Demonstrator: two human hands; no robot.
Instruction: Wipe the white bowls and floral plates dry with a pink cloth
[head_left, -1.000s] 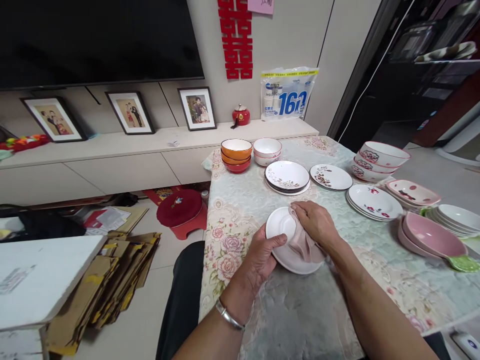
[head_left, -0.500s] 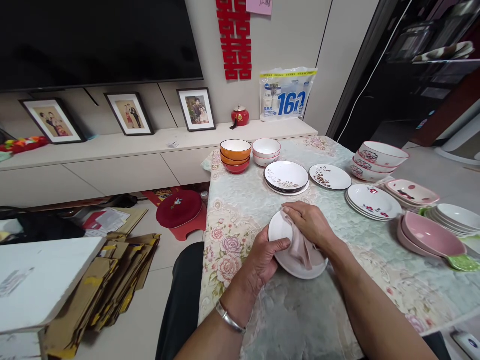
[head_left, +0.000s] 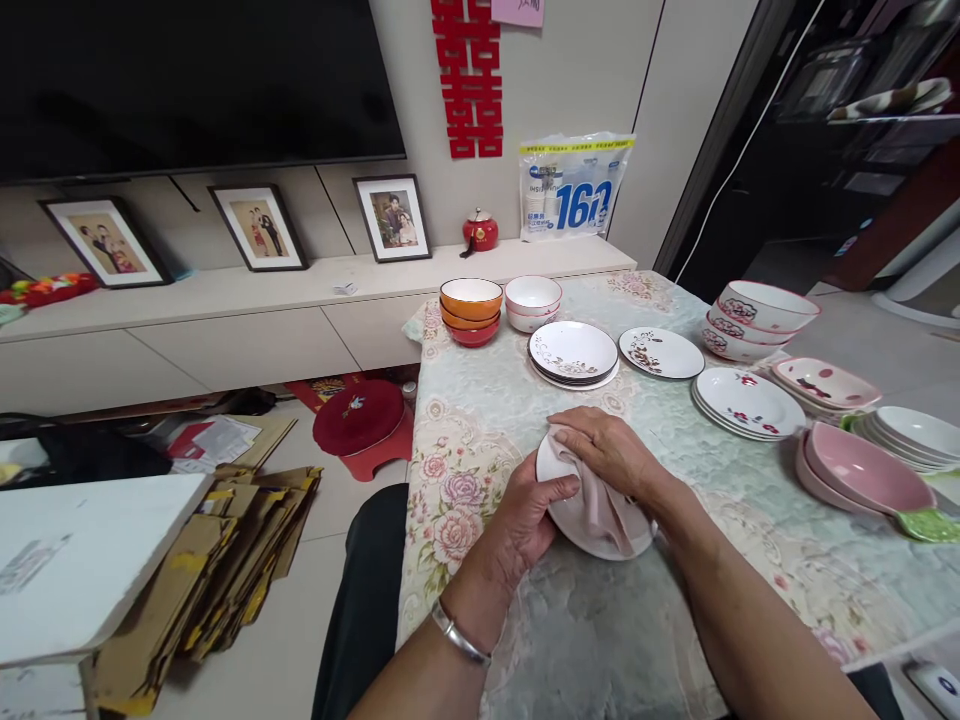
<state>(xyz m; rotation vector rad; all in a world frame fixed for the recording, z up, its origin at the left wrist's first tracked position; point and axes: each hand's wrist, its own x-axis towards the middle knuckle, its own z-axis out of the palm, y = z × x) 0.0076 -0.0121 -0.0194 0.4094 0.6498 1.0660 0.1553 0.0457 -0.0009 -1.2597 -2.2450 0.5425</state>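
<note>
A white plate [head_left: 559, 462] is tilted above the near part of the table. My left hand [head_left: 529, 515] grips its left edge, with the thumb on the plate's face and the fingers underneath. Pressed on the same face, my right hand [head_left: 611, 452] is closed over a pale pink cloth [head_left: 598, 505], whose loose end hangs toward the plate's lower rim. Beyond my hands lie a stack of dark-rimmed plates [head_left: 573, 350] and one separate dark-rimmed plate [head_left: 661, 353]. Flowered plates [head_left: 748, 403] are stacked to the right.
Orange and red bowls [head_left: 471, 312] and white bowls [head_left: 533, 304] stand at the table's far left. On the right are tall patterned bowls [head_left: 759, 320], pink dishes [head_left: 862, 465] and small white dishes [head_left: 919, 435]. A red stool [head_left: 360, 420] and flattened cardboard [head_left: 210, 580] are left of the table.
My right hand has slid a little up and left across the plate with the cloth. My left hand and the plate stay almost where they were.
</note>
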